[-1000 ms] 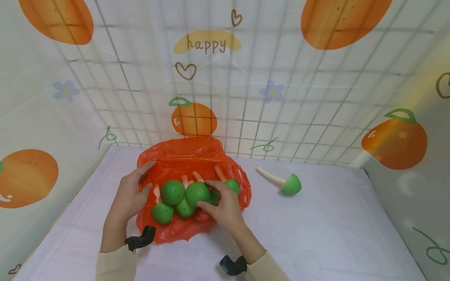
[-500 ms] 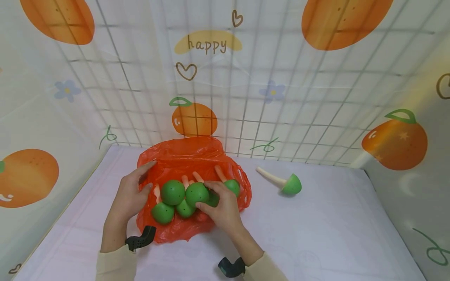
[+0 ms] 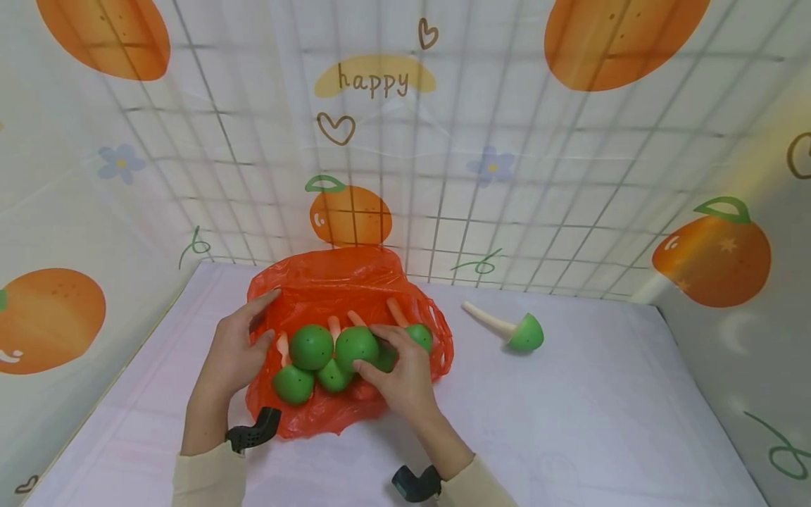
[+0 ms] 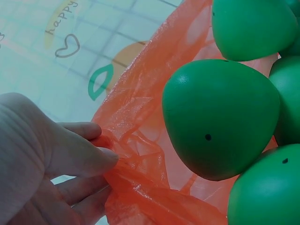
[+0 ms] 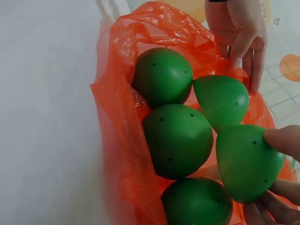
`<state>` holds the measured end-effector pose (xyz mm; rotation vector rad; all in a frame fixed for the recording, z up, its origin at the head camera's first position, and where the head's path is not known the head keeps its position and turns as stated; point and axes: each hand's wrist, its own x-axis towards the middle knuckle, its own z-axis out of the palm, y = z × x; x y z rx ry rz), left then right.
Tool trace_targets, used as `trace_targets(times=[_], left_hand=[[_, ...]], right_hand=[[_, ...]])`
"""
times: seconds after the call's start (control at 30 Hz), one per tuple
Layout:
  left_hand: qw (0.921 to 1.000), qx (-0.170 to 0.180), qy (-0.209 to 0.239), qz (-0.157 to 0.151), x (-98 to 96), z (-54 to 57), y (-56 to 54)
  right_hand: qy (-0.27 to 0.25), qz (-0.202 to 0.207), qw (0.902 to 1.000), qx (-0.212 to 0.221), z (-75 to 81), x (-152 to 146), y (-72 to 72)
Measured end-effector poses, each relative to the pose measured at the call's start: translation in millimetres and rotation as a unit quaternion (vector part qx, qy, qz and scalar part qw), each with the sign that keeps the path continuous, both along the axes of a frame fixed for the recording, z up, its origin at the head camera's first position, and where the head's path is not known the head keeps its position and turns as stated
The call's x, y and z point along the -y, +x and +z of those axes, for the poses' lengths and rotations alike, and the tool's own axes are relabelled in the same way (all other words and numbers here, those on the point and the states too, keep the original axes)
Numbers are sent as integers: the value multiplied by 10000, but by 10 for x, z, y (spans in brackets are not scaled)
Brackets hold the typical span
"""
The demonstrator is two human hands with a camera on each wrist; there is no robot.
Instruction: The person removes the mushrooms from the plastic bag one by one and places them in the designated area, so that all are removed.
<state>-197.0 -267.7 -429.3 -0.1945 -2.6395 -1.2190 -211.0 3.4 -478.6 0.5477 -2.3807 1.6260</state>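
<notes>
A red plastic bag lies spread on the table with several green-capped toy mushrooms in it, their pale stems pointing mostly toward the back. My left hand is at the bag's left side; in the left wrist view its thumb and fingers pinch the bag's edge. With thumb and fingers, my right hand grips one mushroom by its cap, among the others. The right wrist view shows this cap between the fingers, against neighbouring caps. Its stem is mostly hidden.
A single green-capped mushroom with a white stem lies on its side right of the bag. The white-covered table meets a fabric backdrop printed with oranges, with grid bars showing through it.
Very little differs. My right wrist has shifted slightly left, while the right hand keeps its grip on the mushroom. The left hand and the bag look unmoved.
</notes>
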Motion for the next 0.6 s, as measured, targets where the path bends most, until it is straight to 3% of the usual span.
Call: trace_targets(times=[0.6], left_hand=[[10000, 52, 24, 35, -21, 11, 14]], right_hand=[[-878, 115, 9955, 333, 242, -138, 63]])
